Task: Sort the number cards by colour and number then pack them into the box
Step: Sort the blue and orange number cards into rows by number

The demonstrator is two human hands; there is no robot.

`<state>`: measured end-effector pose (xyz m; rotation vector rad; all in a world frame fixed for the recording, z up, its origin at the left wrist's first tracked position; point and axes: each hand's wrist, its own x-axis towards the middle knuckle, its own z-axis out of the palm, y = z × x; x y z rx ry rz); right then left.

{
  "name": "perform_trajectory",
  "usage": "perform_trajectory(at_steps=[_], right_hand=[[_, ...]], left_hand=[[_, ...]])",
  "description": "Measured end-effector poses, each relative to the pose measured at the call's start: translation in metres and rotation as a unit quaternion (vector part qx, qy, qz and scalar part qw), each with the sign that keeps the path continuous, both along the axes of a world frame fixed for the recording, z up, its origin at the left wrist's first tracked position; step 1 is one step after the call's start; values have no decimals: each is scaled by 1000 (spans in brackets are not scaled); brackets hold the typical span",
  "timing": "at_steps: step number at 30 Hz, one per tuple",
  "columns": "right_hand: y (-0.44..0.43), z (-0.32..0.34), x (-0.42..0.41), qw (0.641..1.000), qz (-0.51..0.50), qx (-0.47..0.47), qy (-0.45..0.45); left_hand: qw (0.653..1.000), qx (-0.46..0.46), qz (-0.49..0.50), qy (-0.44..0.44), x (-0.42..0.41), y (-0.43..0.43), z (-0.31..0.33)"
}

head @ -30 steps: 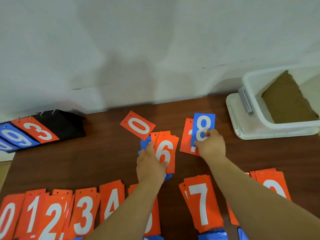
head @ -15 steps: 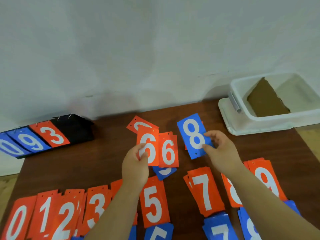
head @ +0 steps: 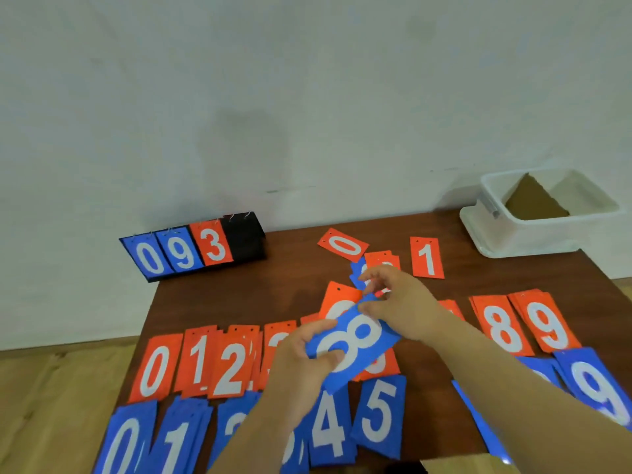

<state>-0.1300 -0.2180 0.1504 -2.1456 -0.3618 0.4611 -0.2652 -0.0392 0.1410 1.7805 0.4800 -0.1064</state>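
Both hands hold one blue 8 card above the middle of the brown table. My left hand grips its lower left end, and my right hand pinches its upper right end. A red card sits just behind it, its number covered. Sorted red piles 0, 1, 2, 8 and 9 form one row. Blue piles 0, 1, 4, 5 and 9 lie nearer me. The white box stands at the back right.
A loose red 0, a red 1 and a small mixed pile lie behind my hands. A black flip scoreboard showing 0, 9, 3 stands at the back left corner. The wall runs along the table's far edge.
My right hand carried the blue 8 down and left to my left hand, which now grips it too. The red 6 cards dropped behind it. The view pulled back, revealing the blue row.
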Motion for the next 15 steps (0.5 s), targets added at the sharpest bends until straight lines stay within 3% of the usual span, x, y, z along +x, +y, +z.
perform_trajectory(at_steps=[2,4,7,10,15], right_hand=[[13,-3,-33,987,-146,71,-22],[19,-6,-66,972,-212,104,-2],[23,-13,-114,977,-146,123,94],[19,-17,-136,957,-155,189,156],[-11,-10,-135,959,-191,177,113]], left_hand=[[998,8,63,-17,-18,4,1],[991,2,126,-37,-32,6,2],[983,-11,170,-62,-43,6,2],[991,-6,121,-64,-49,-9,-1],[997,-25,52,-46,-49,-35,-6]])
